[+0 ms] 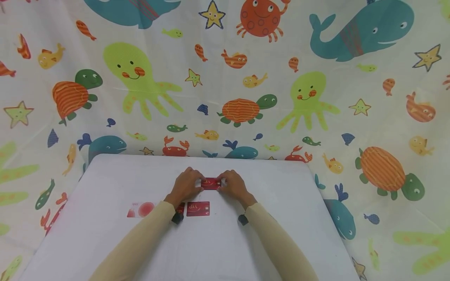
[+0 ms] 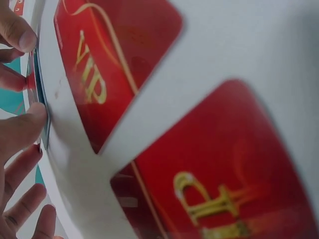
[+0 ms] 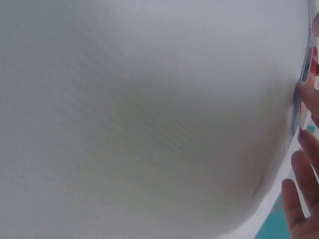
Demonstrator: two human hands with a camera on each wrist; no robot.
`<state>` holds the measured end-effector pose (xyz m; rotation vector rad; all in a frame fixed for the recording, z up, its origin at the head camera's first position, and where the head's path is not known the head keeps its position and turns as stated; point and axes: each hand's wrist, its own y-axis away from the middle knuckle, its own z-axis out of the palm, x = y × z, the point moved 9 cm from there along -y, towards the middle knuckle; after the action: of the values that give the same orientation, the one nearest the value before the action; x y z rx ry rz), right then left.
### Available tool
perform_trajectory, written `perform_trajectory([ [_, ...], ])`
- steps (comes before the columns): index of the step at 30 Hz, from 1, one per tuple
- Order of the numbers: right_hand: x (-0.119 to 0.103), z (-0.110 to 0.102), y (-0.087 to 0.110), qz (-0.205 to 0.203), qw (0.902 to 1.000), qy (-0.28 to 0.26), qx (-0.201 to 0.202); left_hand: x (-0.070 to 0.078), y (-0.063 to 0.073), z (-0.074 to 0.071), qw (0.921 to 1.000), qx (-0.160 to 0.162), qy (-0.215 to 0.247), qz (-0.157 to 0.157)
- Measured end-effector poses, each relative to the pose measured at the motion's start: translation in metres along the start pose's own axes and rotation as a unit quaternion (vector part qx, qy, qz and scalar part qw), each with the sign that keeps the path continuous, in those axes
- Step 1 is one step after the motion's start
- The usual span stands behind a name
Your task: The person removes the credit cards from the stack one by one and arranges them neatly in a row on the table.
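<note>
Both hands hold one red VIP card [image 1: 211, 184] between them, near the middle of the table. My left hand [image 1: 186, 184] pinches its left end, while my right hand [image 1: 233, 186] pinches the right end. Seen from the left wrist, the held card shows nearly edge-on beside the left thumb [image 2: 25, 127]. Closer to me lies a second red VIP card [image 1: 198, 208], flat on the white cloth. Left of it is another red card [image 1: 180, 209], partly hidden by the left wrist. The right wrist view catches the right fingers [image 3: 306, 169] at its edge.
A pale card with a red circle [image 1: 141, 209] lies further left, beside the left forearm. White cloth covers the table [image 1: 281, 187]. Behind it hangs a curtain [image 1: 218, 86] printed with sea animals. Each wrist wears a small black camera.
</note>
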<state>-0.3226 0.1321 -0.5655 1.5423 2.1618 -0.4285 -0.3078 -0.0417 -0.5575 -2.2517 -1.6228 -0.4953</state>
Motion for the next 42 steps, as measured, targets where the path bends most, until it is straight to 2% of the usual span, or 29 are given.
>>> perform_trajectory([
  [14,0.004,-0.007,0.005,0.019,0.9998,-0.004,0.003,0.008,-0.002,-0.007,0.9997,0.014,0.002,0.020],
  [27,0.001,-0.016,0.010,-0.001,0.9999,-0.009,0.009,0.017,0.002,-0.013,0.9987,0.021,-0.025,0.039],
  [42,-0.006,-0.024,0.020,-0.018,0.9998,-0.006,0.004,0.025,0.011,-0.022,0.9981,0.022,-0.023,0.053],
])
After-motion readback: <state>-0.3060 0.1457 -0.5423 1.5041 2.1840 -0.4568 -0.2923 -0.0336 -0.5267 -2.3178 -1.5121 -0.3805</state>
